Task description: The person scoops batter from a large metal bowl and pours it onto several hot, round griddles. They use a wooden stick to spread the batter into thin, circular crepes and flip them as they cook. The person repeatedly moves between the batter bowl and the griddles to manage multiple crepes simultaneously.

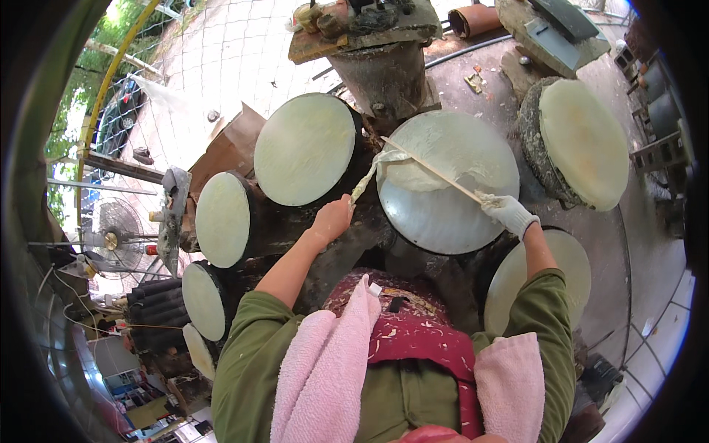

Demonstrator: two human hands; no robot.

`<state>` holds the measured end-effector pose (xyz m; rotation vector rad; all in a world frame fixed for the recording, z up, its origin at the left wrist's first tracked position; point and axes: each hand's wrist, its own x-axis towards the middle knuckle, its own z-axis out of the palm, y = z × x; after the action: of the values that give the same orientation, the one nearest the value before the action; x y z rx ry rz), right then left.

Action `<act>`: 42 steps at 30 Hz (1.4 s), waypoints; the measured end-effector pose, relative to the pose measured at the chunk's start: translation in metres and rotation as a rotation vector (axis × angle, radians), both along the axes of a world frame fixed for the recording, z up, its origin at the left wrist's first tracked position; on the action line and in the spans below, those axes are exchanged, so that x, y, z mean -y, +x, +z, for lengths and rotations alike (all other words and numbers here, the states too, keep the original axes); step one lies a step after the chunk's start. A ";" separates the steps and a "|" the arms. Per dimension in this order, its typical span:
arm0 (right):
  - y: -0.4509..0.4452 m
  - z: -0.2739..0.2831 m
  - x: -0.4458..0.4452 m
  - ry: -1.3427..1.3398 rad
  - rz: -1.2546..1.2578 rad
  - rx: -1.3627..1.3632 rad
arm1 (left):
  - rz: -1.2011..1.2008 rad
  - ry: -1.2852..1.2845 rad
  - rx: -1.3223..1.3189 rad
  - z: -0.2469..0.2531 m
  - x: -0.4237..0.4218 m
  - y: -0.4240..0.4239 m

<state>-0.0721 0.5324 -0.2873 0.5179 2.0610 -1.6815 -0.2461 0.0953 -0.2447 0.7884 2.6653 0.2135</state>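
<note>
My bare left hand (334,218) is closed on the end of a stretched, twisted strip of pale dough or batter (363,185). That strip runs up to the left edge of a round metal griddle (443,221) in front of me. My right hand (507,213), in a white glove smeared with batter, grips a thin wooden stick (435,170) that slants across the griddle. Wet pale batter (460,144) covers the griddle's far part; bare shiny metal shows in the near part. Whether the stick touches the batter cannot be told.
Round pale sheets lie on griddles at left (304,149), (221,220) and right (584,144). Another griddle (559,277) sits under my right forearm. A bucket-like stand (376,77) rises beyond. A wire fence, a fan (113,238) and cardboard (232,144) are on the left.
</note>
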 end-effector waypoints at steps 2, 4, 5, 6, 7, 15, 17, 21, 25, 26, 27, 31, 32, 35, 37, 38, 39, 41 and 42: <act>0.012 0.023 0.020 0.052 0.034 0.225 | -0.040 -0.033 0.050 0.006 0.020 0.007; 0.044 0.033 0.027 0.079 0.062 0.327 | -0.093 -0.064 0.131 0.007 0.043 0.026; 0.064 0.036 0.034 -0.020 -0.019 0.245 | -0.118 -0.030 0.147 0.008 0.054 0.039; 0.085 0.041 0.043 -0.115 -0.098 0.159 | -0.153 -0.057 0.184 0.015 0.058 0.054; 0.107 0.040 0.059 -0.196 -0.221 0.132 | -0.193 -0.081 0.221 0.019 0.060 0.066; 0.073 0.020 0.269 -0.841 -0.811 0.075 | -0.215 0.512 0.559 0.052 0.074 0.015; -0.005 0.031 0.324 -0.693 -0.948 0.018 | -0.080 0.775 0.479 0.062 0.098 0.002; -0.089 -0.022 0.389 -0.303 -1.032 0.111 | 0.099 0.954 0.526 0.065 0.139 -0.029; -0.030 -0.121 0.372 0.723 -1.005 -0.041 | 0.248 0.890 0.646 0.054 0.182 -0.032; -0.017 -0.110 0.364 0.462 -1.097 0.103 | 0.315 0.874 0.670 0.051 0.194 -0.029; -0.015 -0.062 0.356 0.198 -1.167 0.236 | 0.343 0.907 0.686 0.051 0.203 -0.026; -0.003 -0.004 0.359 -0.077 -1.060 0.127 | 0.382 0.943 0.743 0.046 0.207 -0.004; 0.004 -0.007 0.363 0.246 -0.788 0.179 | 0.401 0.935 0.742 0.047 0.203 0.002; 0.035 -0.002 0.349 0.714 -0.641 0.277 | 0.424 0.909 0.696 0.055 0.188 0.025; 0.059 -0.013 0.306 0.740 -0.731 0.217 | 0.437 0.896 0.678 0.065 0.176 0.042; 0.071 -0.029 0.280 0.659 -0.793 0.183 | 0.450 0.899 0.690 0.070 0.166 0.050; 0.077 -0.042 0.260 0.578 -0.853 0.148 | 0.464 0.904 0.701 0.073 0.157 0.059; 0.069 -0.002 0.266 0.216 -0.867 0.220 | 0.472 0.878 0.669 0.077 0.146 0.076; 0.081 -0.009 0.275 0.327 -0.740 0.169 | 0.463 0.867 0.658 0.081 0.138 0.082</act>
<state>0.0085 0.2575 -0.2962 1.6298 2.1609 -1.5579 -0.1641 -0.0430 -0.1639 0.1965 2.0006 1.5122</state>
